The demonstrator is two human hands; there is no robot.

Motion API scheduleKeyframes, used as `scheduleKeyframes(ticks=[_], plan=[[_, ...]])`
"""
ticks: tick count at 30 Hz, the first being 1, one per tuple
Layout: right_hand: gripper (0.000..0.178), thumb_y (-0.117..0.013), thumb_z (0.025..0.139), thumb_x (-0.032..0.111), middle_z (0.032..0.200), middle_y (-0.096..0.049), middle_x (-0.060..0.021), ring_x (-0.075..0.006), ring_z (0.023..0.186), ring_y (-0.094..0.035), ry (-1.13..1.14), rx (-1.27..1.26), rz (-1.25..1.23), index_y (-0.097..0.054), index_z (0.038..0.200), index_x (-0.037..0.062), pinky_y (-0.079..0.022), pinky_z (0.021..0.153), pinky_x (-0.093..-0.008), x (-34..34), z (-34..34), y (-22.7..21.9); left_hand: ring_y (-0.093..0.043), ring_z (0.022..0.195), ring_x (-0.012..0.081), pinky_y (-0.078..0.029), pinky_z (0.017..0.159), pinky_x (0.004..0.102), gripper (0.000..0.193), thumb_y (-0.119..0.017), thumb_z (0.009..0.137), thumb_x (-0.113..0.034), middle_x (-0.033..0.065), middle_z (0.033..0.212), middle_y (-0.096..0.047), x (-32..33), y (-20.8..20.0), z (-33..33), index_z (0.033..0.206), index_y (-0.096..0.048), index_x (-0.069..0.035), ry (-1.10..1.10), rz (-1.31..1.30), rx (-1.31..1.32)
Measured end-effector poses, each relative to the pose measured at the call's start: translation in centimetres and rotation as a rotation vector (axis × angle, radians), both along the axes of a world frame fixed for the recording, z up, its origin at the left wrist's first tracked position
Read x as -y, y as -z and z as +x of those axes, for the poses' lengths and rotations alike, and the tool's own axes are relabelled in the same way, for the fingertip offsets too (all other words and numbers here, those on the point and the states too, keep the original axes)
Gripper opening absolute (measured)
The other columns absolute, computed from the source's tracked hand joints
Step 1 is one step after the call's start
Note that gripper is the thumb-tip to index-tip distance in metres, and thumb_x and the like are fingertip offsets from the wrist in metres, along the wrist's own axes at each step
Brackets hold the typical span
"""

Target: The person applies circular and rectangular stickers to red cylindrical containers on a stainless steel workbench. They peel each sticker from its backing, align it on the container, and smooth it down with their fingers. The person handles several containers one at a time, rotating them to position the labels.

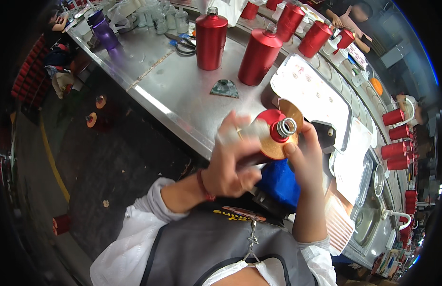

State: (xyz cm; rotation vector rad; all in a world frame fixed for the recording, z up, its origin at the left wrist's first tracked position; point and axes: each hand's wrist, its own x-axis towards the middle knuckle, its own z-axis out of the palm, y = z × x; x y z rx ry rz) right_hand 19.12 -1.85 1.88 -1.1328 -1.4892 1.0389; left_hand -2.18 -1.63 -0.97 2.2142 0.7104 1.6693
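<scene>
Over the bench's near edge is a red bottle (270,116) with a bare threaded neck, tilted toward me. A gold curved sheet (274,147) lies around its shoulder, one end lifting away at the far side. My right hand (307,155) pinches the gold sheet at the bottle's right, thumb on top. My left hand (229,159) is at the bottle's left side, its fingers smeared by motion. A pale blur crosses these fingers; I cannot make out what it is. Below the bottle is a blue object (281,183), partly hidden by my right wrist.
Two red bottles (212,43) stand on the metal bench (159,90), near black scissors (185,46) and a small dark green piece (224,88). A white tray (306,86) holds small stickers. Beyond runs a conveyor with more red bottles (315,39). A sink (369,224) sits at right.
</scene>
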Motion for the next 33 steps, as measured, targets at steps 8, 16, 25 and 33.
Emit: scheduleKeyframes(ticks=[8,16,25,33], plan=[[0.05,-0.072,0.09,0.027,0.117,-0.061,-0.0074,-0.0149,0.11,-0.054,0.048,0.03,0.048,-0.052,0.129,0.001,-0.042,0.099,-0.0296,0.7,-1.3,-0.3,-0.045,0.129,0.0399,-0.034,0.11,0.0488,0.057,-0.056,0.101,-0.037,0.0209,0.136,-0.049,0.0,0.1,1.3,0.138,-0.04,0.002,-0.069,-0.154,0.02],[0.037,-0.069,0.094,0.017,0.115,-0.06,-0.0033,-0.01,0.106,-0.054,0.032,-0.159,-0.028,-0.055,0.124,0.0012,-0.043,0.095,-0.0257,0.7,-1.5,-1.2,-0.04,0.133,0.0241,-0.032,0.114,0.0387,0.059,-0.056,0.098,-0.012,0.018,0.146,-0.034,-0.1,1.1,3.1,0.145,-0.022,-0.001,0.265,-0.414,0.339],[0.026,-0.063,0.097,0.014,0.111,-0.057,-0.0026,-0.0103,0.104,-0.052,0.076,-0.189,0.006,-0.059,0.118,-0.0006,-0.041,0.094,-0.0243,0.9,-1.1,-0.4,-0.04,0.136,0.026,-0.033,0.114,0.0416,0.064,-0.06,0.097,-0.013,0.0192,0.147,-0.035,-1.7,1.2,2.6,0.146,-0.021,-0.003,0.611,-0.57,0.553],[0.036,-0.065,0.096,0.016,0.111,-0.054,-0.0065,-0.0132,0.106,-0.051,0.187,-0.061,0.14,-0.059,0.127,-0.0026,-0.04,0.095,-0.0271,1.6,-2.2,0.9,-0.039,0.134,0.0452,-0.027,0.115,0.0491,0.063,-0.058,0.099,-0.043,0.0271,0.132,-0.046,1.1,1.7,4.9,0.135,-0.039,0.004,0.108,-0.337,0.491]])
